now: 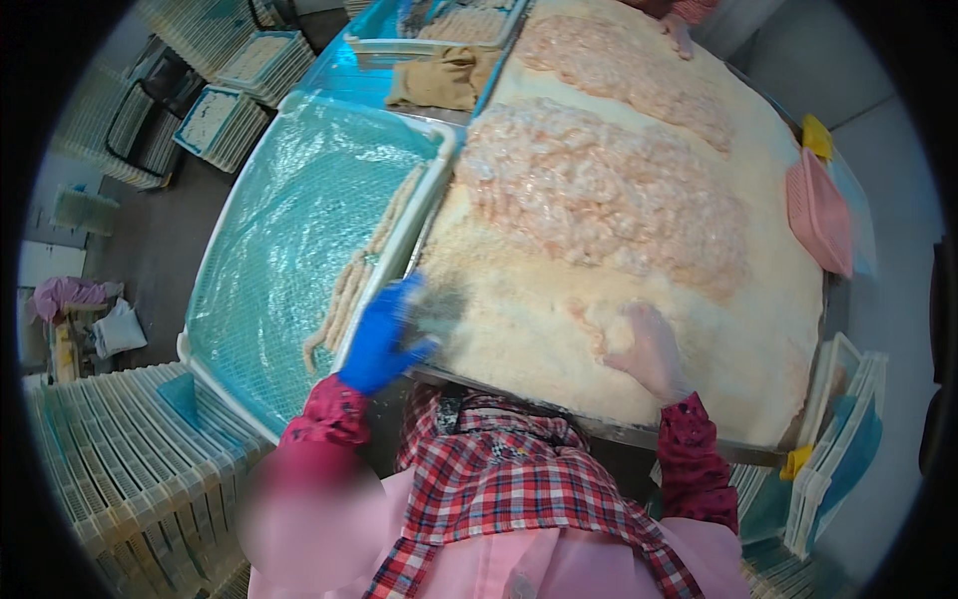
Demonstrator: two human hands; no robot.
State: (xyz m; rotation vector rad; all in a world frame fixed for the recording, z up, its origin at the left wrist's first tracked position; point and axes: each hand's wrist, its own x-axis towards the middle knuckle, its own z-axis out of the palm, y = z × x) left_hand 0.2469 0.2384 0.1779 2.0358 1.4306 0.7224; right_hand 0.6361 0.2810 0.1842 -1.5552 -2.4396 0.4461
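My left hand (384,337), in a blue glove, is over the rim between the lined tray and the table, its thumb and fingers apart. Some motion blur softens its fingertips. Beside it in the tray (269,240), long breaded strips (349,285) lie in a row along the right side on blue-green sheeting. My right hand (654,354), pale with powder, rests low over the crumb-covered table (519,349). Its fingers are spread, and a small raw meat piece (589,327) lies just left of them. Beyond both hands sits a wide mound of wet, pinkish raw meat pieces (609,190).
A second meat mound (624,75) lies farther off, near another person's hand (679,38). A brown cloth (444,80) and a tray of strips (459,25) are at the far left. A pink basket (818,215) stands at the right edge. Stacked trays (150,449) flank me.
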